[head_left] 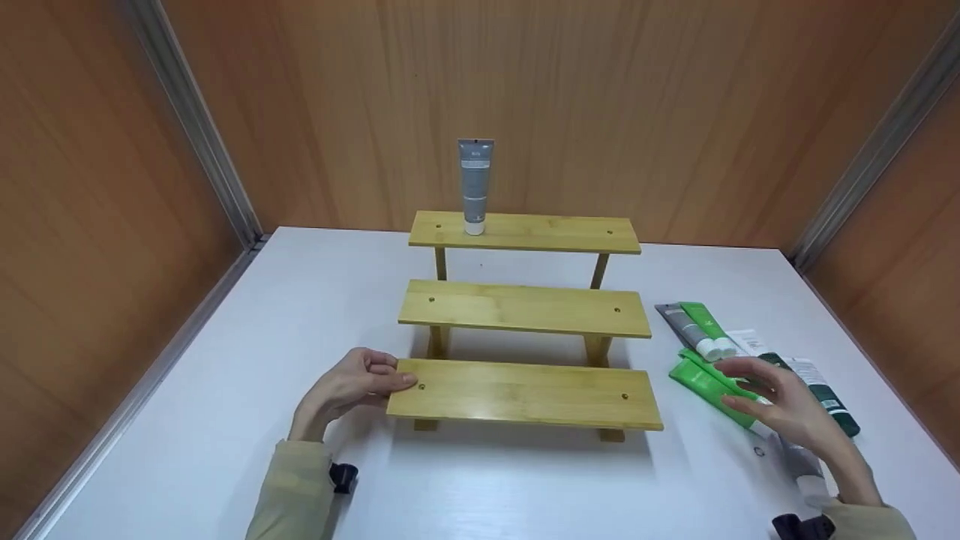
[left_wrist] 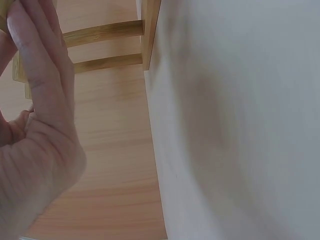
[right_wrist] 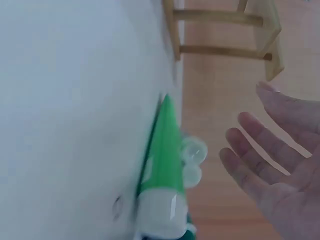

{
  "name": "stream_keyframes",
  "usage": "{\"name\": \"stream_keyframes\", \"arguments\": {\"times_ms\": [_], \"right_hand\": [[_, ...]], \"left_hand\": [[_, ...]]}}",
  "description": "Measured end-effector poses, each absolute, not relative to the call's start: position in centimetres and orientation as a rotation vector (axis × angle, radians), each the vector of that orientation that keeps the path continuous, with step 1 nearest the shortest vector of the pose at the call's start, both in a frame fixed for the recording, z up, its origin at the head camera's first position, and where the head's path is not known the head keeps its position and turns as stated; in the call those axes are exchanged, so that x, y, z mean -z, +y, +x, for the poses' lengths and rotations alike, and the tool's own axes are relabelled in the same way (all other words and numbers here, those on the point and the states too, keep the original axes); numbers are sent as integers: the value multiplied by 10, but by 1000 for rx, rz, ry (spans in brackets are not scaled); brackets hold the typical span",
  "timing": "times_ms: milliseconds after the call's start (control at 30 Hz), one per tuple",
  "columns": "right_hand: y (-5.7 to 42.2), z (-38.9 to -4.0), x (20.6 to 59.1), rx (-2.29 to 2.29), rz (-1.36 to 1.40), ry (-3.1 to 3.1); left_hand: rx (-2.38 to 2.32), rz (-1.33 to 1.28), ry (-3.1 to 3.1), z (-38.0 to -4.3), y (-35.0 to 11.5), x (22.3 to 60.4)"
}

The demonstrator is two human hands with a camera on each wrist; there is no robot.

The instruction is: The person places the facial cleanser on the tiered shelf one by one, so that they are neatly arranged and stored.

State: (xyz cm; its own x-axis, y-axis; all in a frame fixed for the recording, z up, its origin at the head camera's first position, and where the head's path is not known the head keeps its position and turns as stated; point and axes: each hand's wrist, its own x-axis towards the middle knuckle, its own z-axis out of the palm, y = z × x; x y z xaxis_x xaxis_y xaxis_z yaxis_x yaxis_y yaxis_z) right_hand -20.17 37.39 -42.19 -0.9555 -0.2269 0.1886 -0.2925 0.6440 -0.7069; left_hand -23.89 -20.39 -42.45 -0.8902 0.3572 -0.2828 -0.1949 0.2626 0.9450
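My left hand [head_left: 358, 386] pinches the left end of the lowest board of a three-step wooden stand [head_left: 525, 391], thumb on top and fingers underneath. Over the tubes at the right hovers my right hand [head_left: 787, 405], its fingers loosely bent and nothing between them. Beneath it lies a green tube [head_left: 709, 388] with a white cap, which in the right wrist view stretches past the spread fingers [right_wrist: 260, 160]. A grey tube [head_left: 475, 184] stands upright on its white cap, on the top step toward the left.
Behind the right hand lie another green tube [head_left: 703, 322], a grey tube [head_left: 682, 326] and a dark green and white tube [head_left: 825, 394]. One more grey tube [head_left: 804, 465] is partly under the right wrist. Wooden panels [head_left: 562, 105] wall the white table [head_left: 247, 360].
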Motion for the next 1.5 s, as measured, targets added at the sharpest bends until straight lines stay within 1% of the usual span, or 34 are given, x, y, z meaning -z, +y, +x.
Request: {"name": "stream_keyframes", "arguments": {"times_ms": [167, 400, 700, 933, 1200, 1500], "right_hand": [[391, -199, 430, -1191, 361, -2957], [396, -197, 434, -1134, 301, -3084], [400, -197, 437, -1319, 214, -3050], [401, -197, 440, -1287, 249, -3040], [401, -198, 440, -1276, 212, -3161], [397, -200, 437, -1191, 234, -3252]], "left_hand": [[-1662, 145, 2098, -238, -205, 426], [-1654, 135, 2111, -240, -204, 425], [-1638, 145, 2119, -240, -203, 425], [-1669, 155, 2094, -240, -203, 425], [-1678, 166, 2081, -240, -203, 426], [-1681, 160, 2084, -239, -204, 425]]}}
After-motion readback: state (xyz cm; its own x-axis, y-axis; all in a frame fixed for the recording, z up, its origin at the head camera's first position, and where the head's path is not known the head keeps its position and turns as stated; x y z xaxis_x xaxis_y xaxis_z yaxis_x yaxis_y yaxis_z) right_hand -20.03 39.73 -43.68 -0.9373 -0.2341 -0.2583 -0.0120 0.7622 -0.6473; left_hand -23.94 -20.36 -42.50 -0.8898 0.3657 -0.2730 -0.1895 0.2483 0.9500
